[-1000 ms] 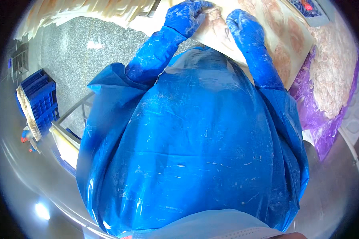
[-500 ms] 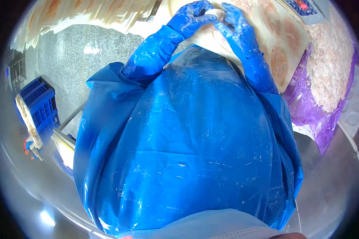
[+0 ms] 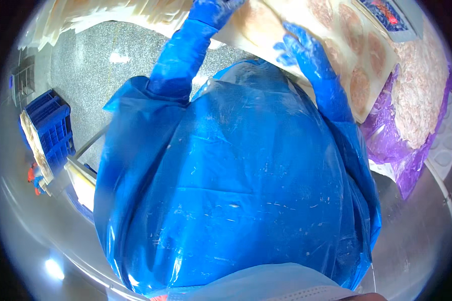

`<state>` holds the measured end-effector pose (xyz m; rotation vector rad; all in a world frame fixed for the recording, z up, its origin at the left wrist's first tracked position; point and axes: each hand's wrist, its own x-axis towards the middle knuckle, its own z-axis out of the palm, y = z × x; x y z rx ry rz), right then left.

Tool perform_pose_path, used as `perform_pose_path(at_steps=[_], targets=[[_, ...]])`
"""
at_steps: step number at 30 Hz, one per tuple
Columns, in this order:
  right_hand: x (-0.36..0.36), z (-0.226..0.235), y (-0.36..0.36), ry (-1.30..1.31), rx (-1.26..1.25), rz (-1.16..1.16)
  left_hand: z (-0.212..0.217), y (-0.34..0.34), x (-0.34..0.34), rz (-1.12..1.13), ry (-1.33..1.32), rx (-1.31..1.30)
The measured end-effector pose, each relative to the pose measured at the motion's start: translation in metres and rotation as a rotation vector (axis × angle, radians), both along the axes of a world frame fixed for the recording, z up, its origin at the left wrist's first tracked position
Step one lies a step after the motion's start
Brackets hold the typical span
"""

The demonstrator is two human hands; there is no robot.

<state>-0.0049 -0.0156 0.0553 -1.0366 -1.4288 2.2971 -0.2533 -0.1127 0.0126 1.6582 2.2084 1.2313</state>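
A blue gown (image 3: 236,190) fills the middle of the frame and hides what lies beneath it; a pale mask (image 3: 266,283) covers part of the bottom edge. At upper right, one purple plastic sheet (image 3: 381,143) carries one heap of pale pink mince (image 3: 419,95), with one grey-rimmed container (image 3: 404,34) just beyond its top end. Far left stands blue crating (image 3: 50,118), one crate or several, it is hard to tell; layered pale sheets (image 3: 110,11) fill the upper left above the speckled floor (image 3: 100,70).

On the pale board (image 3: 386,88) at upper right, five pinkish meat rounds (image 3: 360,90) can be counted, one partly behind the right hand (image 3: 292,44); one paler round (image 3: 256,21) lies between the two hands. The right hand is open, fingers spread over the board's near edge, gripping nothing visible. The left hand (image 3: 218,9) is cut by the top edge; its grip cannot be told.
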Motion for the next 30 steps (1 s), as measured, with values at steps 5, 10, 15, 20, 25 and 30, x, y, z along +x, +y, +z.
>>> perform_pose_path(at_steps=[5,10,15,20,25,30], targets=[[0.013,-0.031,0.01,-0.169,0.863,0.178,-0.021,-0.025,0.051,-0.195,0.368,-0.077],[-0.012,-0.042,-0.019,-0.14,1.718,0.567,-0.015,-0.054,0.036,-0.345,0.512,-0.165],[0.037,-0.039,-0.023,-0.058,1.441,0.393,-0.011,-0.041,0.051,-0.28,0.361,-0.154],[0.063,-0.011,-0.001,-0.349,1.091,-0.016,-0.017,-0.015,0.045,-0.206,0.36,-0.174],[0.055,-0.053,0.007,-0.209,1.388,0.318,-0.001,0.001,0.091,-0.176,0.163,-0.181],[0.075,-0.059,0.021,-0.162,1.239,0.416,-0.045,0.023,0.133,0.073,0.36,0.191]])
